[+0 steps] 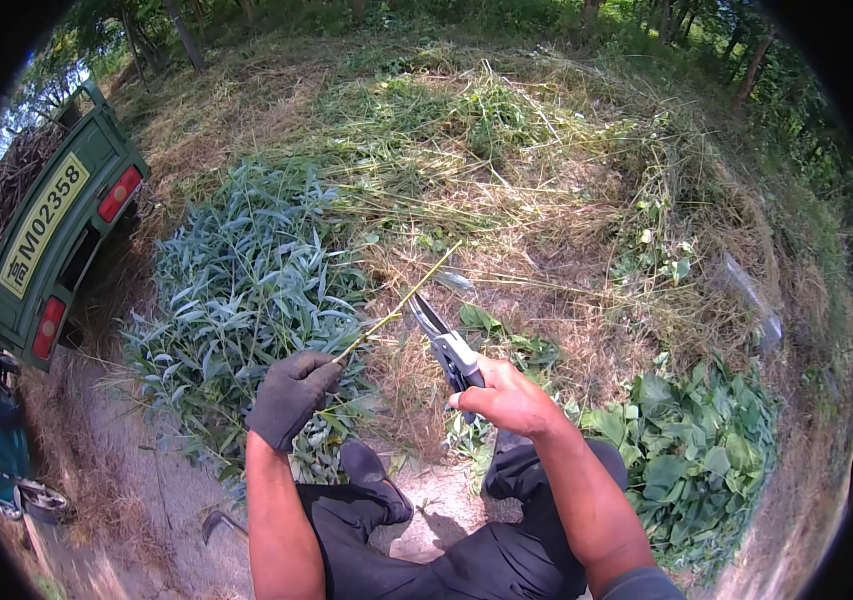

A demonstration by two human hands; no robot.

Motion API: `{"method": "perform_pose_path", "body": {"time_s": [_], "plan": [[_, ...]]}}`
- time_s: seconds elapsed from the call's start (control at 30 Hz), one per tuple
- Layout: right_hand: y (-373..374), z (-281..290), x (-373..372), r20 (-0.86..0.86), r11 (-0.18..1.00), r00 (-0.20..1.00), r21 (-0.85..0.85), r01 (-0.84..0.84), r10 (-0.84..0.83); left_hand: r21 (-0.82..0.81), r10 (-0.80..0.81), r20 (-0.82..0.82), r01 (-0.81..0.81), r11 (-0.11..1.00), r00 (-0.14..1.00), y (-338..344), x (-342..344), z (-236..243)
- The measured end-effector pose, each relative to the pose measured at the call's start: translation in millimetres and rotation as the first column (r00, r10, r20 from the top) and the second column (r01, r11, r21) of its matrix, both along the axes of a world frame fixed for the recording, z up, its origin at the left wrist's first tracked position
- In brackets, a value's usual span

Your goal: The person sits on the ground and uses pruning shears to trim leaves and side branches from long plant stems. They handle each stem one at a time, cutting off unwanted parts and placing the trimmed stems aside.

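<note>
My left hand (291, 395), in a dark glove, grips the lower end of a thin yellow-green stem (401, 300) that slants up to the right. My bare right hand (506, 400) holds pruning shears (443, 345) with a pale handle. Their dark blades point up-left and meet the stem near its middle. Below the hands are my dark trousers and a black shoe (371, 480).
A pile of cut leafy green branches (246, 290) lies left of the hands. Dry and green cut grass (506, 180) covers the ground ahead. Broad green leaves (696, 450) lie at the right. The green rear of a small vehicle (56, 230) stands at the left on a dirt path.
</note>
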State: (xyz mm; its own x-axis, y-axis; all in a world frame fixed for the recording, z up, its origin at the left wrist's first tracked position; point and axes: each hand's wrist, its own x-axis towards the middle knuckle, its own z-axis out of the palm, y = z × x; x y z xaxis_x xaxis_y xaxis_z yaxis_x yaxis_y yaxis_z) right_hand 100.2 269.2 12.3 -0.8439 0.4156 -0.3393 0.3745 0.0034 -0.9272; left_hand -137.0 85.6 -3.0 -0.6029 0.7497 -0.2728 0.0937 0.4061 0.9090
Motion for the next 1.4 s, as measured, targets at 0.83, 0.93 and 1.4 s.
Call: {"method": "perform_pose_path", "body": {"time_s": [0.83,0.93,1.4], "plan": [[-9,-17,-5,0.04,0.998,0.998,-0.01,0.058,-0.057,-0.016,-0.11,-0.056,0.109,0.994,0.992,3,1,-15],[-2,-28,-3,-0.003,0.99,0.994,0.089,0.107,-0.107,0.008,-0.093,-0.231,0.097,0.995,0.969,-3,-4,-20],[2,-34,1,-0.025,0.973,0.976,-0.079,0.216,-0.218,-0.027,0.061,-0.086,-0.063,0.998,0.994,-14,-20,-16]]}}
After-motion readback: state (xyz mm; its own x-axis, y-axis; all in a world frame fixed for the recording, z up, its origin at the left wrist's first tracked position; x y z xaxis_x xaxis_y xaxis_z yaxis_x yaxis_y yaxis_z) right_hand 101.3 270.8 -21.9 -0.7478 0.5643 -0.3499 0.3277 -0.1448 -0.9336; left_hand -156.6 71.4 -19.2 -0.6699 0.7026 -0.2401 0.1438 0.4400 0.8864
